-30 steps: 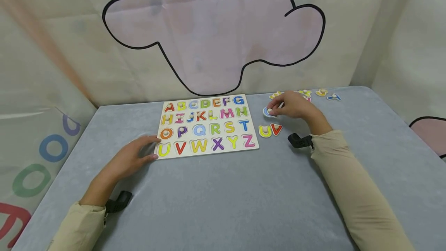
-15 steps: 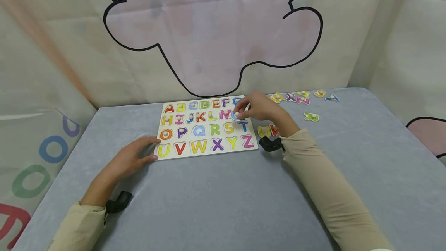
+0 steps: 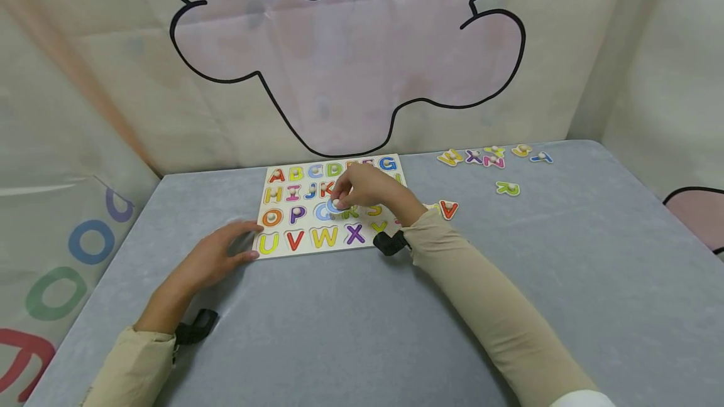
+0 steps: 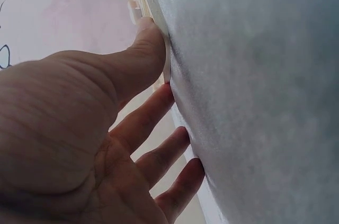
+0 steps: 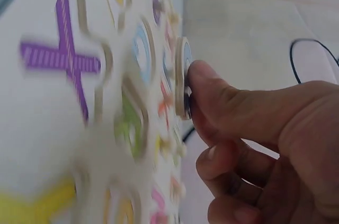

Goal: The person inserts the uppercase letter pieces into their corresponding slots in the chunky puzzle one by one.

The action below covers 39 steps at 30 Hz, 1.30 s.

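A white alphabet puzzle board (image 3: 310,225) lies on the table, many of its upper letters topped with small knobs. My left hand (image 3: 217,259) rests at its left edge, thumb at the near corner; in the left wrist view the thumb (image 4: 140,60) and fingertips touch the board's side. Between thumb and fingers, my right hand (image 3: 370,188) pinches a blue letter piece (image 3: 334,207), apparently the Q, by its knob. That piece (image 5: 183,81) is tilted just above the board, over the printed blue Q. The right hand and sleeve hide part of the board's right side.
Right of the board lie a red V piece (image 3: 449,210), a partly hidden yellow piece (image 3: 432,207) and a green R piece (image 3: 508,188). Farther back are a yellow W (image 3: 450,157), purple X (image 3: 473,156), pink piece (image 3: 494,162) and blue T (image 3: 541,157). A printed curtain (image 3: 339,80) hangs behind.
My right hand has carried the blue letter piece leftward from the table right of the board to over the board's middle. The left hand has stayed at the board's left edge.
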Available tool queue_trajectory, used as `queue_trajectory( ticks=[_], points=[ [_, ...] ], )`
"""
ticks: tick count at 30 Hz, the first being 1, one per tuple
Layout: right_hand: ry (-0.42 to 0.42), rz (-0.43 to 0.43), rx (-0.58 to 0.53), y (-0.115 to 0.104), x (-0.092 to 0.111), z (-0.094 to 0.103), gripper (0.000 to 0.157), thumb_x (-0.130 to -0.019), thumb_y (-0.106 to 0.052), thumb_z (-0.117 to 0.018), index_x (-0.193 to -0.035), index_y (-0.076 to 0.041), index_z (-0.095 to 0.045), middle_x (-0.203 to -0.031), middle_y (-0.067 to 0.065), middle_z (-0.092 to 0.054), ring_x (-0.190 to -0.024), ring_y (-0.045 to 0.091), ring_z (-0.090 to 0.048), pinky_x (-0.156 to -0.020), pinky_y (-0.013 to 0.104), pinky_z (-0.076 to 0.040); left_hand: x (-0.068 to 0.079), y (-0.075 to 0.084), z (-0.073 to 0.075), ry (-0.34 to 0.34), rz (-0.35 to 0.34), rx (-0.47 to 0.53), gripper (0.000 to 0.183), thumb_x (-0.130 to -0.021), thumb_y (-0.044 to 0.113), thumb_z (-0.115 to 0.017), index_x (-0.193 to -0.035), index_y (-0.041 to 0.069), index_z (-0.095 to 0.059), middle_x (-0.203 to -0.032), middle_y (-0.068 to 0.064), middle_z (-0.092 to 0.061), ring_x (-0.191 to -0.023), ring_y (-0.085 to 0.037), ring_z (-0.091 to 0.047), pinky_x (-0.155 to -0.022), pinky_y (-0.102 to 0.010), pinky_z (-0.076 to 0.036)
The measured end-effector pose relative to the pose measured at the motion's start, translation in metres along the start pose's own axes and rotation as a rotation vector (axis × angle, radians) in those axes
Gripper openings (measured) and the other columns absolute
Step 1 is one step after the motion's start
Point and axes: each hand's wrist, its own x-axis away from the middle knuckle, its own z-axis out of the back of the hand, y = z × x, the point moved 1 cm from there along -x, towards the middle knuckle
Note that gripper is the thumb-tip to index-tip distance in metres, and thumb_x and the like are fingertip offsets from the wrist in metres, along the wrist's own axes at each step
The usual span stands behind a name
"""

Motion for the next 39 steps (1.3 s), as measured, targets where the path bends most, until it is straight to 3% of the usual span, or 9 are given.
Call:
queue_trajectory(
  ticks=[8,14,21,25,32,39],
  points=[
    [-0.011,-0.149,-0.14,-0.01,-0.022,-0.028,0.008,-0.088,-0.021,-0.077,-0.095,-0.018,-0.077,-0.078,-0.005,-0.061,-0.069,0.009,-0.05,-0.06,0.021,-0.04,0.0,0.0,0.0,0.001,-0.01,-0.001,0.052,-0.09,0.019,-0.073,-0.137,0.01,-0.054,-0.147,-0.023,-0.049,-0.138,-0.046,-0.04,-0.112,-0.065,-0.032],
    [0.048,-0.204,-0.112,-0.013,-0.023,-0.032,0.005,-0.087,-0.024,-0.078,-0.091,-0.022,-0.078,-0.078,-0.004,-0.062,-0.068,0.009,-0.051,-0.059,0.021,-0.039,0.0,-0.001,0.003,0.011,-0.028,-0.002,0.051,-0.09,0.018,-0.073,-0.137,0.01,-0.054,-0.146,-0.023,-0.049,-0.137,-0.046,-0.041,-0.111,-0.065,-0.033],
    [0.139,-0.213,-0.06,-0.011,-0.018,-0.039,0.005,-0.084,-0.029,-0.08,-0.088,-0.026,-0.078,-0.096,-0.01,-0.07,-0.077,0.009,-0.056,-0.066,0.023,-0.039,0.0,-0.001,0.0,-0.005,-0.013,0.004,0.052,-0.09,0.019,-0.074,-0.137,0.01,-0.055,-0.147,-0.023,-0.048,-0.138,-0.047,-0.04,-0.111,-0.066,-0.033],
    [0.173,-0.23,-0.069,-0.011,-0.014,-0.04,0.005,-0.084,-0.029,-0.081,-0.087,-0.026,-0.078,-0.095,-0.01,-0.07,-0.081,0.011,-0.055,-0.068,0.025,-0.038,-0.001,0.0,0.0,-0.001,-0.016,0.002,0.052,-0.09,0.019,-0.074,-0.137,0.01,-0.055,-0.147,-0.023,-0.048,-0.137,-0.046,-0.04,-0.111,-0.066,-0.032],
    [0.114,-0.201,-0.175,-0.004,-0.003,-0.024,0.02,-0.084,-0.029,-0.081,-0.102,-0.02,-0.078,-0.09,-0.005,-0.073,-0.08,0.01,-0.058,-0.066,0.022,-0.043,0.0,0.001,0.0,0.002,-0.035,0.007,0.051,-0.09,0.019,-0.073,-0.137,0.009,-0.054,-0.146,-0.023,-0.049,-0.138,-0.045,-0.041,-0.111,-0.065,-0.032],
    [0.15,-0.149,-0.104,0.026,0.038,0.018,0.032,-0.087,-0.031,-0.078,-0.115,-0.017,-0.075,-0.102,0.0,-0.073,-0.099,0.015,-0.06,-0.084,0.029,-0.048,0.0,0.0,-0.001,-0.009,-0.016,0.001,0.052,-0.091,0.019,-0.072,-0.138,0.01,-0.053,-0.148,-0.023,-0.046,-0.139,-0.046,-0.038,-0.112,-0.066,-0.031]
  ],
)
